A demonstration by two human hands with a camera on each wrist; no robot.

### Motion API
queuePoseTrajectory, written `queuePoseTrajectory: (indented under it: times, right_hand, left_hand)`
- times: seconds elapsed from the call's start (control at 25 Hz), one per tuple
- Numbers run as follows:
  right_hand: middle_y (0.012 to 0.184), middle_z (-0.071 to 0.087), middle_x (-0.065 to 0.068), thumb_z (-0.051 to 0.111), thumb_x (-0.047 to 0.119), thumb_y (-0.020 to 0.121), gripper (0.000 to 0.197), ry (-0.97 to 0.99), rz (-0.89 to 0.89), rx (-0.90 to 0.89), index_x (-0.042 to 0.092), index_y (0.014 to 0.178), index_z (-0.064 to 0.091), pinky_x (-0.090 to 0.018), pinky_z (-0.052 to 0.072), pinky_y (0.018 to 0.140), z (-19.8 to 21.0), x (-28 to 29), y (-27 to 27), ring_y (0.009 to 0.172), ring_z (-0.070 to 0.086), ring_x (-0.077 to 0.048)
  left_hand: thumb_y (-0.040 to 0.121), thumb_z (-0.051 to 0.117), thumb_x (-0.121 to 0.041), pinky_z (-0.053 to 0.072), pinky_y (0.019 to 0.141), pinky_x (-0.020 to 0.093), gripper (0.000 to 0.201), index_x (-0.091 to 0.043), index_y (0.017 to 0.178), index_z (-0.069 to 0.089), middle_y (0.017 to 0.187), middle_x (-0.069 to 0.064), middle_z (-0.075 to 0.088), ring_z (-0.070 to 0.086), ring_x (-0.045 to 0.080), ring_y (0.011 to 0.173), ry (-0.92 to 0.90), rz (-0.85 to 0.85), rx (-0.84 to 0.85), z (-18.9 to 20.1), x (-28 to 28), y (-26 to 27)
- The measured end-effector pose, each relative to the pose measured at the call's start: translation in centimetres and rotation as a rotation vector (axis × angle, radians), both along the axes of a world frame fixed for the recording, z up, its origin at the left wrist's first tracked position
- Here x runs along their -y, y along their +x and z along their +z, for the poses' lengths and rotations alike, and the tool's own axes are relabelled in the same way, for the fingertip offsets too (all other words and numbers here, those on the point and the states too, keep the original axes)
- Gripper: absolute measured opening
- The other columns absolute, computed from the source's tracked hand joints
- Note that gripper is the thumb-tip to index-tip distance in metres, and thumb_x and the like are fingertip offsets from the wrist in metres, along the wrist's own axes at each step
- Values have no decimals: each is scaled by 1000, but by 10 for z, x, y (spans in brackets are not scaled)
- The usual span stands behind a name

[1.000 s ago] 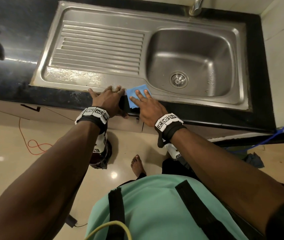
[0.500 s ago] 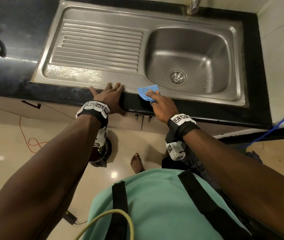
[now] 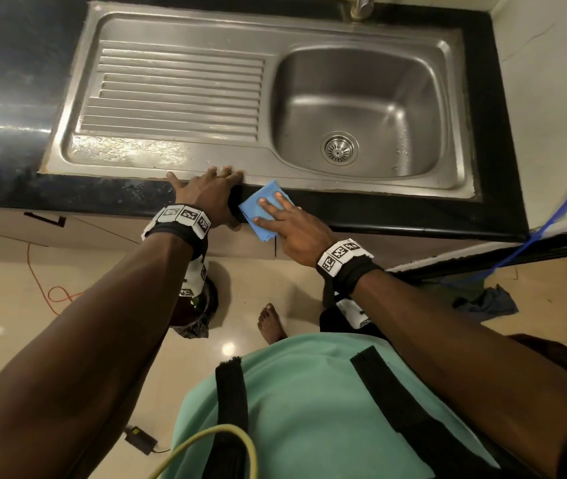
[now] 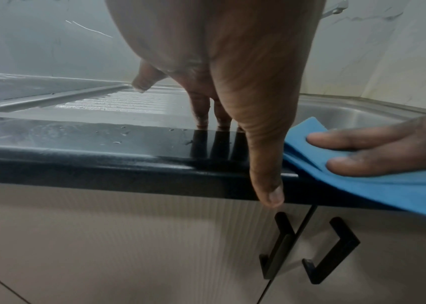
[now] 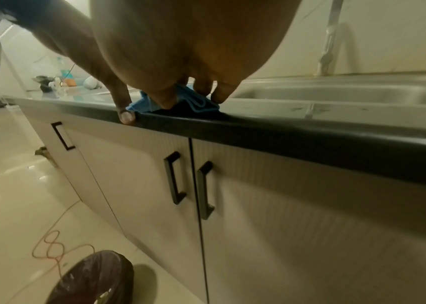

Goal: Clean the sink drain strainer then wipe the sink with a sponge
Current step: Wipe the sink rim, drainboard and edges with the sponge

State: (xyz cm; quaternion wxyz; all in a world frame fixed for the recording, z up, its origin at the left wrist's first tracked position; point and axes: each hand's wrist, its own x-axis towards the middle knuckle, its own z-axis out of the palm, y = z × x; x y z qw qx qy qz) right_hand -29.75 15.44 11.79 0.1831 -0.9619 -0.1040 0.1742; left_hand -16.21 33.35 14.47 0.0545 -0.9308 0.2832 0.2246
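Head view: my left hand (image 3: 210, 197) lies flat on the black counter edge (image 3: 102, 197), fingers straight, fingertips reaching the steel sink (image 3: 178, 160) rim. My right hand (image 3: 289, 226) presses a folded blue sponge cloth (image 3: 261, 210) onto the same edge with straight fingers. The drain strainer (image 3: 339, 148) sits in the basin floor.

Left wrist view: my thumb (image 4: 266, 164) hangs over the counter lip, just beside the cloth.

Right wrist view: my fingers (image 5: 166, 100) bear down on the cloth above the cabinet doors (image 5: 310, 216).
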Motion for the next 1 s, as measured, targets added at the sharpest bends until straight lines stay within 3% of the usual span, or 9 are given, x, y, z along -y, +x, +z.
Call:
queuePoseTrajectory:
  times: [0.24, 0.44, 0.64, 1.0]
  right_hand:
    - [166, 12, 10, 45, 4, 93, 64, -27, 76, -7, 33, 150, 42, -55, 24, 118, -3, 46, -22, 155, 0, -23]
    - [166, 14, 6, 56, 5, 93, 67, -95, 9, 54, 30, 152, 37, -54, 23, 118, -17, 72, -52, 155, 3, -25]
    - [166, 14, 0, 52, 0, 89, 76, -87, -86, 55, 29, 155, 30, -57, 22, 118, -26, 46, -48, 154, 4, -30]
    - [166, 14, -2, 47, 19, 92, 67, -96, -187, 3, 29, 155, 27, -58, 27, 116, -1, -6, 5, 153, 7, -34]
  left_hand:
    - [64, 92, -50, 16, 100, 92, 108, -39, 155, 34, 152, -4, 44, 47, 35, 139, -43, 31, -34, 8, 1, -4]
    - [64, 92, -51, 17, 102, 90, 108, -40, 155, 35, 153, -3, 46, 47, 35, 140, -26, 26, -24, 12, 3, -5]
    - [61, 92, -56, 23, 103, 86, 109, -40, 153, 36, 148, -1, 49, 53, 38, 132, 1, 11, -6, 9, 4, -3]
    - [59, 95, -48, 27, 99, 88, 111, -37, 152, 36, 152, 1, 44, 52, 39, 133, -3, 52, -29, 5, 7, -4]
